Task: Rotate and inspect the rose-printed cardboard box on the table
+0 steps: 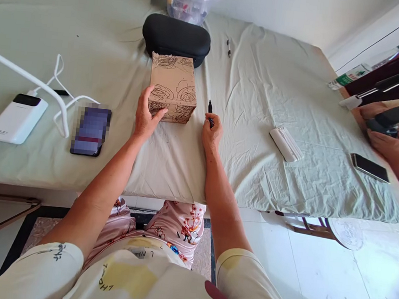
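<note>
A brown cardboard box (172, 88) with black swirl drawings stands on the pale green cloth of the table (262, 99). My left hand (146, 115) grips its near left corner, thumb on the front face and fingers on the left side. My right hand (211, 134) rests on the cloth just right of the box, fingers closed round a black marker (210, 111) that points away from me. The two hands are about a box-width apart.
A black case (176, 37) lies behind the box, a clear tub of pens (187, 0) beyond it. A white power bank (16, 118), cable and phone (91, 129) lie left. A white object (286, 143), a phone (369, 167) and another person's hands (393, 141) are right.
</note>
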`<state>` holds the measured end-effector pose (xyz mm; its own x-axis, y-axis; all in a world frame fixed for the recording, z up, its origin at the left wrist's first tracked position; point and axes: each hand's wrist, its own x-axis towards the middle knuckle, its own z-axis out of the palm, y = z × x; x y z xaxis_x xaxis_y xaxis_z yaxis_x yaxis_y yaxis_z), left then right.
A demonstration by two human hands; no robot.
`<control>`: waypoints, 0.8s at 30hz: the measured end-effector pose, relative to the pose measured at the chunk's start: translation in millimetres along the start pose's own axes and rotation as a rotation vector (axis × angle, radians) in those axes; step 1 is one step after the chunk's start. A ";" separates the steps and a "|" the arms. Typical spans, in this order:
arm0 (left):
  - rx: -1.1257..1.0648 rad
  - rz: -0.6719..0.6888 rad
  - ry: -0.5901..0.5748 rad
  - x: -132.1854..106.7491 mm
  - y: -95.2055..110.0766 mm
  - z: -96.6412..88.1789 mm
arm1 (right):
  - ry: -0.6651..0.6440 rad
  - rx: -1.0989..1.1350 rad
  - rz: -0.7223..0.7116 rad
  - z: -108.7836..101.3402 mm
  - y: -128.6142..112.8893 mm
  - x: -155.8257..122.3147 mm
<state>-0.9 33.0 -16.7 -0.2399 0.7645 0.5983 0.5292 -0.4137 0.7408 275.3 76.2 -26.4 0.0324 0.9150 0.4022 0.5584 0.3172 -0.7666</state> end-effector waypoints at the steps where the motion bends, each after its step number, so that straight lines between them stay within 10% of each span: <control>1: -0.004 0.003 -0.005 0.2 -0.4 -0.1 | 0.000 0.001 -0.007 0.4 -1.1 -0.3; 24: -0.139 -0.066 0.007 -16.3 24.6 -3.6 | -0.223 -0.144 -0.032 15.4 -40.7 -16.6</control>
<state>13.1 8.6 -7.1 -0.2765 0.7892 0.5483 0.3945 -0.4271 0.8136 239.2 52.0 -9.6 -0.1619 0.9425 0.2925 0.6691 0.3227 -0.6695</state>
